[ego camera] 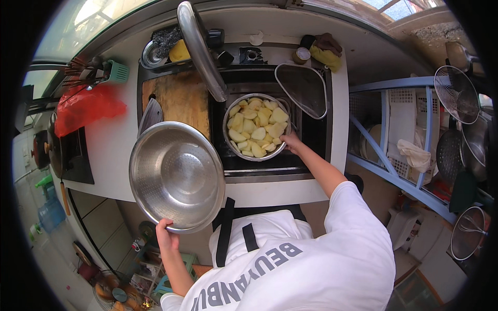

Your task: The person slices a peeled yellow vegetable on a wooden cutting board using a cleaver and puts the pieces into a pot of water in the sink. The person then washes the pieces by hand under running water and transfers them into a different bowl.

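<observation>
My left hand [168,234] grips the near rim of a perforated stainless steel colander [179,179], which is tilted and shows its bare inside. At the sink [314,136], my right hand [292,142] holds the right rim of a round metal bowl [225,128]. Pale yellow slices, which look like peeled potato, [258,133] fill the bowl. A thick curved metal faucet [202,54] reaches over the sink from the back, its end just behind the bowl's left side.
A wooden cutting board [175,101] and a cleaver [151,116] lie behind the colander. A wire-rimmed strainer basket [301,90] stands at the sink's right. Beyond are a red plastic bag [89,109], a blue rack [393,81] and hanging strainers [456,94].
</observation>
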Demonstrator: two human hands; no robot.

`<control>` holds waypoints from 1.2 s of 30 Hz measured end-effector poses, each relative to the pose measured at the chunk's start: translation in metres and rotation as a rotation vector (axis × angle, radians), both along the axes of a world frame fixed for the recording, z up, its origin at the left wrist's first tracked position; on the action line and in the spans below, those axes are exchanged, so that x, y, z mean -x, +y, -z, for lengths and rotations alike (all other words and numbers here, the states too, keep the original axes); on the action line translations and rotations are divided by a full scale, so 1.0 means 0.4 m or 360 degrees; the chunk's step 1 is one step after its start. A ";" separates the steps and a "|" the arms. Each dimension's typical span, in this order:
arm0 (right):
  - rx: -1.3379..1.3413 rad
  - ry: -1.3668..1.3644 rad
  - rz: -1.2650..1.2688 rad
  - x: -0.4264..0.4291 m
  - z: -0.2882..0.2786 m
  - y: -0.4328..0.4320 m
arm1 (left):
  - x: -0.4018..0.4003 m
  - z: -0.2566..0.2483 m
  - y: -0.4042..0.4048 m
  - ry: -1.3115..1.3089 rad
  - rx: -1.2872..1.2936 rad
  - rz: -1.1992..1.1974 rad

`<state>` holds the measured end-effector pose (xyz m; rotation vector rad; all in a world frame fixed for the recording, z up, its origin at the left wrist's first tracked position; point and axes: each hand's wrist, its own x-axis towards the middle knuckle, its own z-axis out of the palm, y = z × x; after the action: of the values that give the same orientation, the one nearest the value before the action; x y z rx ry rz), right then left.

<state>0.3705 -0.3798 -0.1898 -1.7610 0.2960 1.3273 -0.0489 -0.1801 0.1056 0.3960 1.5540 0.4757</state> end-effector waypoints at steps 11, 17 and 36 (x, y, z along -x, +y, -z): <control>-0.0054 0.0032 -0.0040 0.001 -0.100 -0.015 | 0.010 0.042 0.043 0.0025 -0.0049 -0.0046; -0.0052 0.0033 0.0024 0.009 -0.163 -0.028 | 0.020 0.089 0.080 -0.0002 -0.0022 -0.0066; -0.0012 0.0081 0.0173 0.144 -0.466 -0.021 | 0.036 0.131 0.164 -0.0047 -0.0027 0.0061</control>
<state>0.3128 -0.3883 -0.0035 -1.6827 0.4083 1.2949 -0.0633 -0.1147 0.0533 0.4297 1.5122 0.4632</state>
